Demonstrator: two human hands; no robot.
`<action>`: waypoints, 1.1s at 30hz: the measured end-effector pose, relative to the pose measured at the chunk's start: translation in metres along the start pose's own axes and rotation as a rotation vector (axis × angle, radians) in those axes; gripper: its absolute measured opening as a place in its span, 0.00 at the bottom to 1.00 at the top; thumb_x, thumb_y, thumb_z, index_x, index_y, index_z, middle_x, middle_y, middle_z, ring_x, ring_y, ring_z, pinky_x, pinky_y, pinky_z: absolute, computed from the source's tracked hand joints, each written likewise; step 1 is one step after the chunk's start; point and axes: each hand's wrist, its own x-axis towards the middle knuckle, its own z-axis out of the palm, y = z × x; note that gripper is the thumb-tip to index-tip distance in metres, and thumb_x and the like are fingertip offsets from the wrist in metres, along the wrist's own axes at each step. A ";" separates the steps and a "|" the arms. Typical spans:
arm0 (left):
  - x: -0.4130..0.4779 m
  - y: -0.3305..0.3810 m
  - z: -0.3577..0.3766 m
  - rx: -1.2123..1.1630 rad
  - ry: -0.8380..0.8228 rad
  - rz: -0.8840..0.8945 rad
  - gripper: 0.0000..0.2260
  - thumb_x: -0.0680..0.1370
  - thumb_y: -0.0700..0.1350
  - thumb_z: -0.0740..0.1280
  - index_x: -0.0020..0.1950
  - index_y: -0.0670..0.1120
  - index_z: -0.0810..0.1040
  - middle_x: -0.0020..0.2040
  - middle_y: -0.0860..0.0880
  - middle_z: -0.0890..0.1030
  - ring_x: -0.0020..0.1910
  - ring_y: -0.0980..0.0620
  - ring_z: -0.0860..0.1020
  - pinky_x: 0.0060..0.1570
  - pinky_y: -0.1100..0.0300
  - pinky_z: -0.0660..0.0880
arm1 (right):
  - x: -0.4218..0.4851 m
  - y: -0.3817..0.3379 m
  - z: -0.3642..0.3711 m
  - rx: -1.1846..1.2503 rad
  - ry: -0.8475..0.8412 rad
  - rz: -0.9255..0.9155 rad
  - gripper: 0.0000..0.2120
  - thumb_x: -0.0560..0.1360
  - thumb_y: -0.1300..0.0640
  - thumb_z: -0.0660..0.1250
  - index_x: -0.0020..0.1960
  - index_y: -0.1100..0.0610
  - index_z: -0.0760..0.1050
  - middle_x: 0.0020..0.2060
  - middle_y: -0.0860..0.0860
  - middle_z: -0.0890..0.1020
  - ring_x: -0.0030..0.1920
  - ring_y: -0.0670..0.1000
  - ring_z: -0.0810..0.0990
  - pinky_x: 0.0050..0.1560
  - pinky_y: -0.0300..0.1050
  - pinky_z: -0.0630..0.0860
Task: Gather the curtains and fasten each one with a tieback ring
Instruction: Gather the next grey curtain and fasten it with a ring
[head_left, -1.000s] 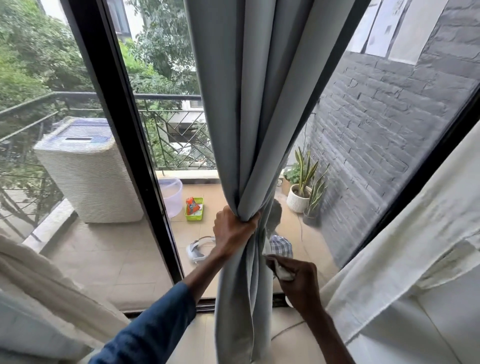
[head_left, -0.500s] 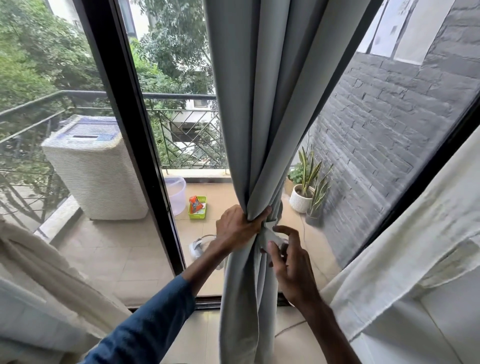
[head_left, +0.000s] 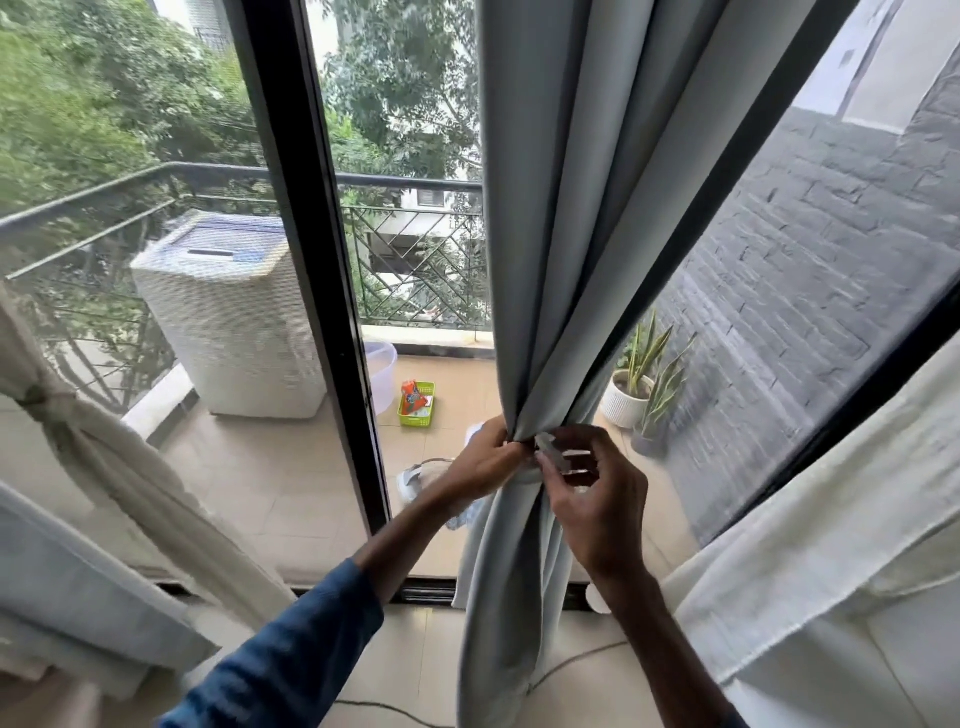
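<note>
Fingers (head_left: 558, 457) of the right hand (head_left: 592, 499) pinch a small pale tieback (head_left: 550, 451); the left hand (head_left: 485, 457), wrist bent, clutches the gathered grey curtain (head_left: 545, 260).

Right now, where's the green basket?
The green basket sits on the balcony floor beyond the glass, left of the gathered grey curtain, beside the clear tub.
</note>
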 end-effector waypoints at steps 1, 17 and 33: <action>-0.001 -0.001 0.001 -0.028 0.013 -0.014 0.16 0.72 0.46 0.66 0.58 0.43 0.82 0.56 0.44 0.85 0.59 0.47 0.82 0.62 0.46 0.78 | 0.002 0.000 0.001 -0.017 0.002 -0.040 0.08 0.73 0.58 0.77 0.51 0.52 0.81 0.43 0.42 0.85 0.38 0.41 0.83 0.40 0.42 0.82; -0.012 0.002 0.010 0.090 0.070 0.064 0.11 0.65 0.37 0.54 0.39 0.33 0.73 0.39 0.46 0.72 0.41 0.51 0.71 0.40 0.50 0.70 | 0.029 -0.011 -0.010 -0.717 -0.579 -0.197 0.12 0.73 0.54 0.65 0.55 0.46 0.81 0.49 0.49 0.86 0.50 0.57 0.84 0.44 0.48 0.78; -0.013 -0.001 0.011 0.272 0.168 0.042 0.11 0.62 0.50 0.59 0.34 0.43 0.71 0.38 0.55 0.71 0.41 0.57 0.69 0.39 0.56 0.69 | 0.046 -0.008 -0.022 -0.491 -0.550 -0.101 0.14 0.70 0.43 0.63 0.50 0.42 0.83 0.45 0.47 0.87 0.48 0.54 0.85 0.42 0.45 0.78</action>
